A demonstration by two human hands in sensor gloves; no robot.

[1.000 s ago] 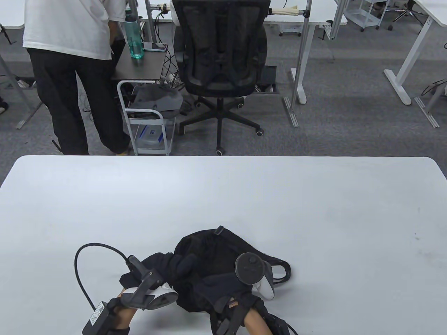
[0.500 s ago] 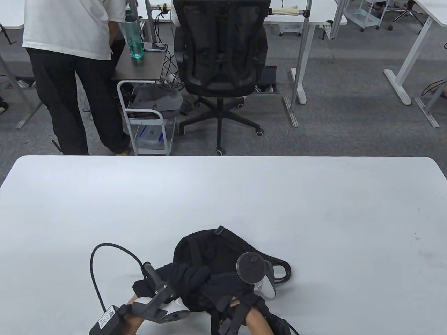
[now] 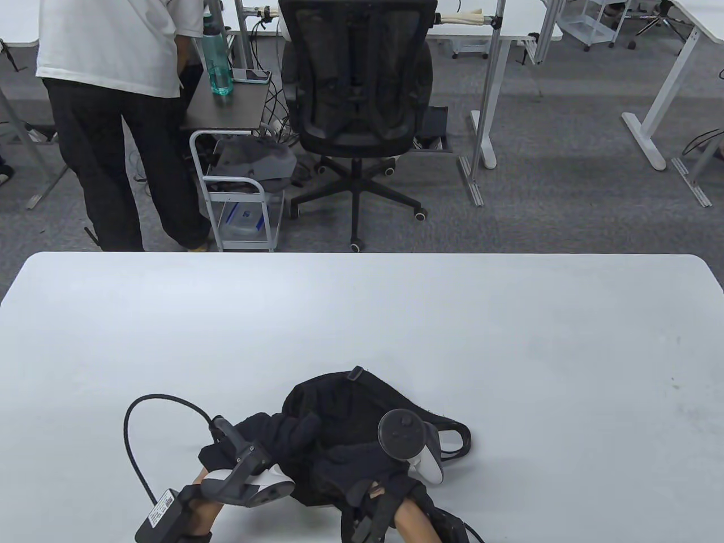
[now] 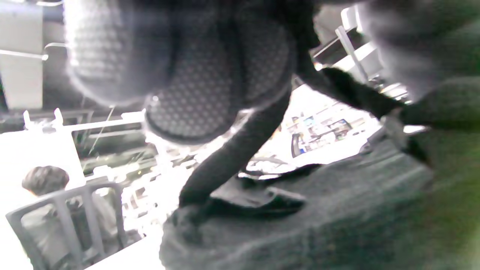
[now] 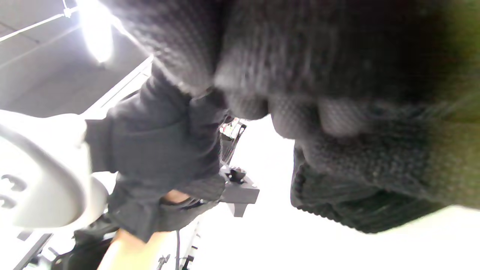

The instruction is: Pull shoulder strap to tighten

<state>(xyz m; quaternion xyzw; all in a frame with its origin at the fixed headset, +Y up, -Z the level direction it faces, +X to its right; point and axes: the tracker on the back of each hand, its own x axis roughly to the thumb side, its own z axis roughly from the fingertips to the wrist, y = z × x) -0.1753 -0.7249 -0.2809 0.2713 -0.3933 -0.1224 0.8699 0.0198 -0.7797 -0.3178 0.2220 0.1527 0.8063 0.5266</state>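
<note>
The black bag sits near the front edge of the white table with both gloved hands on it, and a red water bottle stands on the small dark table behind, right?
Almost. The water bottle is teal-green, not red, as the table view shows. The rest holds: the black bag lies near the white table's front edge, with the left hand and right hand on it.

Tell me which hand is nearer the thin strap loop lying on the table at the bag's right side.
Right. The right hand lies on the black bag just left of the strap loop; the left hand is at the bag's opposite, left edge.
</note>
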